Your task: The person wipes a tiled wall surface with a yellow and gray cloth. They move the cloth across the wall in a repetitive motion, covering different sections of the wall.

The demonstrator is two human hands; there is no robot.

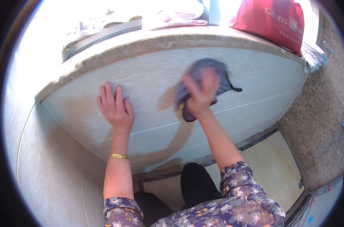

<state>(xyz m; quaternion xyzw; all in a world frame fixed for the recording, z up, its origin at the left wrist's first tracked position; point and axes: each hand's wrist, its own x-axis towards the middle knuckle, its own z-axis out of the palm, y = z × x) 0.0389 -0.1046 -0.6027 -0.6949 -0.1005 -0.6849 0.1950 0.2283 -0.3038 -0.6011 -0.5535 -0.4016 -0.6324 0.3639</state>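
Note:
My left hand [117, 108] lies on the pale tiled wall [149, 98] under the window ledge, fingers stretched out and holding nothing. A ring and a gold bangle are on that arm. To its right, my right hand [202, 92] has a dark grey cleaning cloth [211, 64] against the same wall. Both hand and cloth are smeared by motion. From the cloth's right corner sticks out a small black loop [236, 89]. Part of the cloth hangs below the palm, and the hand covers its middle.
Above the wall runs a stone ledge [172, 41]. On it are a red bag [270, 22], folded pink-white fabric [175, 17] and, at the right end, a white cloth [314, 56]. Brown mosaic tile [323, 102] covers the right wall. My knees are close to the wall.

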